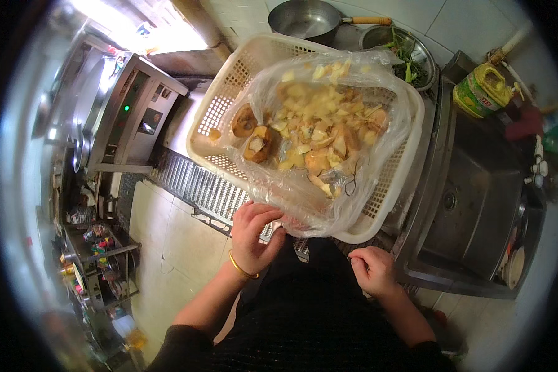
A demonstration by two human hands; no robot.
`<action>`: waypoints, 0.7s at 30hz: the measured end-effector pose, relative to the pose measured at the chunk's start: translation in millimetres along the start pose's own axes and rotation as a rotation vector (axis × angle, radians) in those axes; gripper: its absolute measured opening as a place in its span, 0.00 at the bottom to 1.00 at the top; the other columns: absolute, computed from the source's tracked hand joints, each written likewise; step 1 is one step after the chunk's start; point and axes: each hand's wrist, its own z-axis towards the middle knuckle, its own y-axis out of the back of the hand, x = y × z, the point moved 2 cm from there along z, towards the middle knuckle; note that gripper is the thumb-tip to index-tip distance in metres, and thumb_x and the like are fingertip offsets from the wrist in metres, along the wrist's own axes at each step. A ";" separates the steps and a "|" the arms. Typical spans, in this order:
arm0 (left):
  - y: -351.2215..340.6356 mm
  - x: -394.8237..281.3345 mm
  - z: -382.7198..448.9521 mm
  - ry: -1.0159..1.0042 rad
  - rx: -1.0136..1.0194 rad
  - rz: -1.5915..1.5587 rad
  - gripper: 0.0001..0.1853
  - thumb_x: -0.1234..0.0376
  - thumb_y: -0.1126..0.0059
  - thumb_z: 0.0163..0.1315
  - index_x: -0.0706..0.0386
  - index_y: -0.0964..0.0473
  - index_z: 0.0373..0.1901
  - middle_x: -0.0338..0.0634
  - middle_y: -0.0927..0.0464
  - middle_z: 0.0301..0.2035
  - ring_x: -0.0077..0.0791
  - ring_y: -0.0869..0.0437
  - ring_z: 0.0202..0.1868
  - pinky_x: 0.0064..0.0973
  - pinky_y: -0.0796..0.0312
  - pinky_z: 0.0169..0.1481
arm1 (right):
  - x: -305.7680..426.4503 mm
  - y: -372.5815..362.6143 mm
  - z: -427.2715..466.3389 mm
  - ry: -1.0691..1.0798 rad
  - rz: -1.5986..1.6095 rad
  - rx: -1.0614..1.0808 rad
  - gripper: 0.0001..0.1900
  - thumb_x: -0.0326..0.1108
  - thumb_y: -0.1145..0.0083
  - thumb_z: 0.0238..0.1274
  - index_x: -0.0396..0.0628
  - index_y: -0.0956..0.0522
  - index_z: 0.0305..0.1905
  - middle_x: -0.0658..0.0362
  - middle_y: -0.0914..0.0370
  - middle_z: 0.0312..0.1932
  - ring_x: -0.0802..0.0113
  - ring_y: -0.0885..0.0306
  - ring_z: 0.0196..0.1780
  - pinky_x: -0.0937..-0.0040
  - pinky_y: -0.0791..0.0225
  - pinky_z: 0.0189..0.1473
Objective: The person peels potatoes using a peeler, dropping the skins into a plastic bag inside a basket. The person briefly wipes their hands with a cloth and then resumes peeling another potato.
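A large white plastic basket (200, 139) with perforated walls stands before me. In it lies a clear plastic bag (279, 186), spread open, its edge draped over the near rim. Pale yellow and brown vegetable peelings (316, 125) fill the bag's middle. Two brown, hollow-looking pieces (257, 145) lie at its left side. My left hand (255, 235), with a gold-coloured bangle on the wrist, pinches the bag's near edge between thumb and fingers. My right hand (374, 269) is curled closed just off the basket's near right corner, with nothing visible in it.
A metal sink (469, 209) lies to the right, a yellow-green plastic jug (481, 93) behind it. A wooden-handled pan (307, 21) and a steel bowl of greens (407, 60) stand behind the basket. Leftward are a metal cabinet (135, 111) and a cluttered shelf rack (102, 260).
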 end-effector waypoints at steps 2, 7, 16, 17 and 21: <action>0.3 -6.7 31.0 -0.058 0.132 0.118 0.20 0.61 0.32 0.50 0.57 0.23 0.45 0.43 0.21 0.43 0.42 0.23 0.50 0.47 0.36 0.63 | 9.4 5.4 17.2 0.068 -0.065 -0.047 0.05 0.25 0.40 0.54 0.43 0.21 0.36 0.54 0.21 0.27 0.56 0.21 0.30 0.62 0.29 0.32; -23.4 15.8 73.1 -0.238 0.533 0.281 0.23 0.50 0.36 0.53 0.54 0.22 0.45 0.42 0.21 0.46 0.43 0.21 0.50 0.44 0.34 0.60 | 35.1 8.4 51.2 0.051 -0.193 -0.185 0.06 0.26 0.40 0.54 0.44 0.21 0.38 0.56 0.24 0.25 0.56 0.24 0.27 0.62 0.31 0.31; 12.2 90.1 148.9 0.205 0.498 -0.856 0.06 0.66 0.41 0.66 0.59 0.20 0.35 0.35 0.20 0.28 0.20 0.22 0.31 0.20 0.30 0.36 | 61.1 -25.3 61.9 -0.123 -0.261 -0.628 0.14 0.21 0.44 0.55 0.40 0.24 0.47 0.55 0.24 0.33 0.66 0.25 0.35 0.68 0.30 0.40; 13.2 104.9 158.5 0.295 0.411 -0.986 0.06 0.68 0.42 0.68 0.60 0.20 0.36 0.32 0.21 0.28 0.15 0.24 0.31 0.17 0.31 0.37 | 66.8 -28.2 61.5 -0.116 -0.282 -0.657 0.14 0.21 0.44 0.55 0.40 0.24 0.47 0.55 0.24 0.33 0.66 0.25 0.35 0.68 0.30 0.40; 14.3 125.3 173.4 0.427 0.511 -1.088 0.06 0.69 0.42 0.67 0.62 0.20 0.36 0.30 0.22 0.28 0.14 0.25 0.32 0.16 0.31 0.39 | 85.5 -40.0 56.8 -0.137 -0.384 -0.711 0.13 0.21 0.44 0.54 0.40 0.24 0.46 0.54 0.24 0.33 0.62 0.25 0.35 0.66 0.32 0.40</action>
